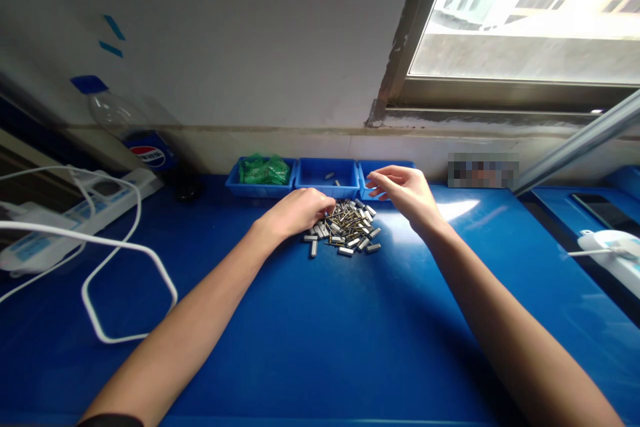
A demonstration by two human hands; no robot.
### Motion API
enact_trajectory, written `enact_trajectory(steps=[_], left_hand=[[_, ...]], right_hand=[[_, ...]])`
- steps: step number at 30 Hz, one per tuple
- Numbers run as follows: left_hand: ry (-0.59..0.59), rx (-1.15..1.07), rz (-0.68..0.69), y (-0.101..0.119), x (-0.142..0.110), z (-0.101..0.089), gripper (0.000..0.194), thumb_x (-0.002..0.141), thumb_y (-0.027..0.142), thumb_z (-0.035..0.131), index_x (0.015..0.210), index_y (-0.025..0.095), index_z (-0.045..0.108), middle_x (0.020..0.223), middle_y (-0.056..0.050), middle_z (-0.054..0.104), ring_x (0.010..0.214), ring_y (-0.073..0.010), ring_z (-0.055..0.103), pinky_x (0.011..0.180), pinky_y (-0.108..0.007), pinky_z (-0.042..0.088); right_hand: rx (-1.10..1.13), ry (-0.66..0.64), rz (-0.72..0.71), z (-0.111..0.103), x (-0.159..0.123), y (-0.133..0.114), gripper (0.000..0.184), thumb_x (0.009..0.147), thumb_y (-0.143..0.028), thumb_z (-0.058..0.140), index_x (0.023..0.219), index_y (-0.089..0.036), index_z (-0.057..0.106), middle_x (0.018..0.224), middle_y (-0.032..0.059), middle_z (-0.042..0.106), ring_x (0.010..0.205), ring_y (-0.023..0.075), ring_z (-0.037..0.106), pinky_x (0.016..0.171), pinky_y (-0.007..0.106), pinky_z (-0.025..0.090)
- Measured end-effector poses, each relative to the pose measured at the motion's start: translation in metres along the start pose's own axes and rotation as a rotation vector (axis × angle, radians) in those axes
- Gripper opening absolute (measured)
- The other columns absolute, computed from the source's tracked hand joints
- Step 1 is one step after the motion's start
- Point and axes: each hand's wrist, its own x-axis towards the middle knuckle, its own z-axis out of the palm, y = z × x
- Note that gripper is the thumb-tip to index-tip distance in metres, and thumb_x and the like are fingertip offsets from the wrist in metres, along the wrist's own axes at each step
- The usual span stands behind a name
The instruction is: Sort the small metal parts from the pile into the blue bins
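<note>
My left hand [300,208] reaches to the left side of a heaped pile of small metal parts [350,220]. Its fingers are curled together at the pile, and whatever they grip is hidden. Thin screws lie mixed with short silver spacer-like pieces in the heap. Over the front of the right blue bin [387,165] hovers my right hand [403,188], fingers loosely bent and apart, with nothing visible in them. The middle blue bin [327,165] holds a couple of the silver pieces. Green plastic packets [265,170] fill the left blue bin [257,191].
A cola bottle [133,127] and a power strip [105,210] stand at the left, with a white cable [90,280] looping over the blue table [300,347]. On the right are a metal pole [580,143], a phone [605,213] and a white plug device [615,250].
</note>
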Motion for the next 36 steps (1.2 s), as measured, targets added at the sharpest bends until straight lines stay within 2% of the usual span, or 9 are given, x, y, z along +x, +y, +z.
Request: enact_trajectory(steps=[4,7,13,17,19,23,26,32,36], left_hand=[[-0.003,0.058,-0.014,0.003,-0.001,-0.003,0.022,0.089,0.003,0.06,0.097,0.019,0.073,0.094,-0.007,0.074,0.085,-0.0196,0.07,0.069,-0.024,0.048],[0.044,-0.026,0.023,0.004,-0.002,-0.007,0.022,0.091,0.005,0.059,0.101,0.018,0.073,0.099,-0.007,0.074,0.087,-0.0188,0.071,0.075,-0.025,0.051],[0.239,-0.231,0.072,0.009,0.0,-0.016,0.019,0.094,0.012,0.064,0.102,0.017,0.08,0.103,-0.008,0.076,0.089,-0.0178,0.072,0.081,-0.027,0.056],[0.378,-0.37,0.024,0.017,0.001,-0.02,0.008,0.09,0.021,0.073,0.092,0.017,0.08,0.091,-0.005,0.079,0.08,-0.0168,0.073,0.076,-0.027,0.057],[0.408,-0.492,-0.026,0.02,0.001,-0.022,0.009,0.088,0.025,0.076,0.088,0.016,0.079,0.087,-0.004,0.08,0.077,-0.0168,0.074,0.074,-0.027,0.059],[0.423,-0.697,-0.09,0.022,0.001,-0.022,0.016,0.083,0.03,0.081,0.087,0.014,0.078,0.086,-0.007,0.081,0.079,-0.0197,0.077,0.076,-0.029,0.063],[0.436,-0.735,-0.111,0.021,0.001,-0.02,0.017,0.079,0.029,0.083,0.084,0.013,0.079,0.085,-0.008,0.081,0.079,-0.0205,0.078,0.076,-0.03,0.064],[0.472,-0.679,-0.125,0.019,0.003,-0.015,0.012,0.081,0.025,0.08,0.084,0.014,0.079,0.085,-0.007,0.081,0.078,-0.0195,0.078,0.077,-0.029,0.064],[0.344,-0.594,-0.072,0.021,0.002,-0.016,0.01,0.086,0.023,0.074,0.091,0.016,0.079,0.091,-0.006,0.082,0.083,-0.019,0.078,0.081,-0.028,0.063]], right_hand=[[0.002,-0.016,0.008,0.0,0.0,0.001,0.033,0.084,-0.047,0.075,0.093,-0.015,0.077,0.089,0.0124,0.081,0.074,0.0212,0.075,0.066,0.032,0.057],[-0.015,-0.048,0.019,0.001,0.0,0.001,0.029,0.085,-0.043,0.074,0.092,-0.015,0.076,0.087,0.0117,0.08,0.075,0.0216,0.075,0.067,0.032,0.056],[-0.065,-0.156,0.004,0.003,0.001,0.006,0.024,0.086,-0.041,0.075,0.091,-0.017,0.077,0.087,0.0104,0.081,0.077,0.0222,0.075,0.067,0.031,0.056],[-0.083,-0.263,-0.019,0.003,0.0,0.006,0.022,0.086,-0.038,0.075,0.092,-0.017,0.079,0.082,0.0083,0.08,0.078,0.023,0.076,0.07,0.032,0.056],[-0.065,-0.328,-0.011,0.002,-0.002,0.004,0.021,0.084,-0.035,0.076,0.097,-0.018,0.079,0.083,0.0073,0.08,0.079,0.0229,0.076,0.07,0.031,0.056],[0.115,-0.466,0.052,0.0,-0.007,-0.003,0.035,0.08,-0.029,0.08,0.113,-0.019,0.077,0.096,0.008,0.083,0.09,0.0233,0.077,0.078,0.032,0.059],[0.266,-0.498,0.076,-0.001,-0.008,-0.004,0.04,0.077,-0.033,0.086,0.114,-0.019,0.077,0.097,0.0094,0.083,0.094,0.0226,0.078,0.085,0.033,0.06],[0.367,-0.466,0.108,0.002,-0.007,0.0,0.037,0.072,-0.039,0.092,0.1,-0.017,0.08,0.091,0.0083,0.081,0.086,0.0199,0.076,0.085,0.032,0.06],[0.331,-0.36,0.067,0.004,-0.007,-0.002,0.036,0.071,-0.044,0.091,0.091,-0.017,0.081,0.083,0.0075,0.079,0.078,0.0192,0.073,0.08,0.033,0.06]])
